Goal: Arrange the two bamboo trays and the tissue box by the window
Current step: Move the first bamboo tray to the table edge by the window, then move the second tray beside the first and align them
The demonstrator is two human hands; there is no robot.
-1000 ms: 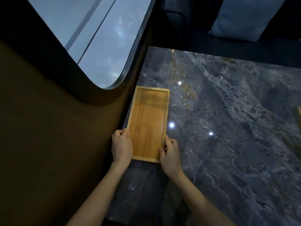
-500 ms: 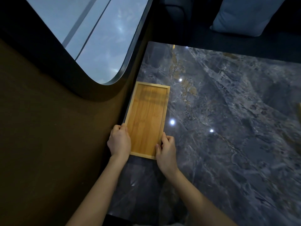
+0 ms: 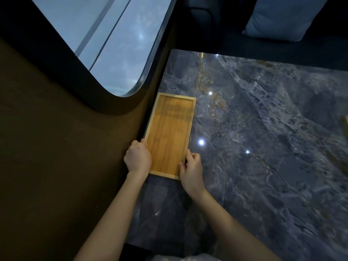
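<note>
A rectangular bamboo tray (image 3: 170, 132) lies flat on the dark marble table (image 3: 254, 147), its long left side against the wall under the window (image 3: 105, 40). My left hand (image 3: 138, 158) grips the tray's near left edge. My right hand (image 3: 191, 167) holds its near right corner, fingers curled over the rim. At the far right edge of the view a sliver of a second bamboo tray (image 3: 345, 127) shows. No tissue box is in view.
A brown padded wall (image 3: 66, 166) runs along the table's left side. Beyond the far table edge stands a dark seat with a pale blue cushion (image 3: 282, 17). Ceiling lights reflect as bright spots on the marble.
The tray has been pushed slightly left, closer to the wall, with both hands staying on its near end. The head view has shifted a little.
</note>
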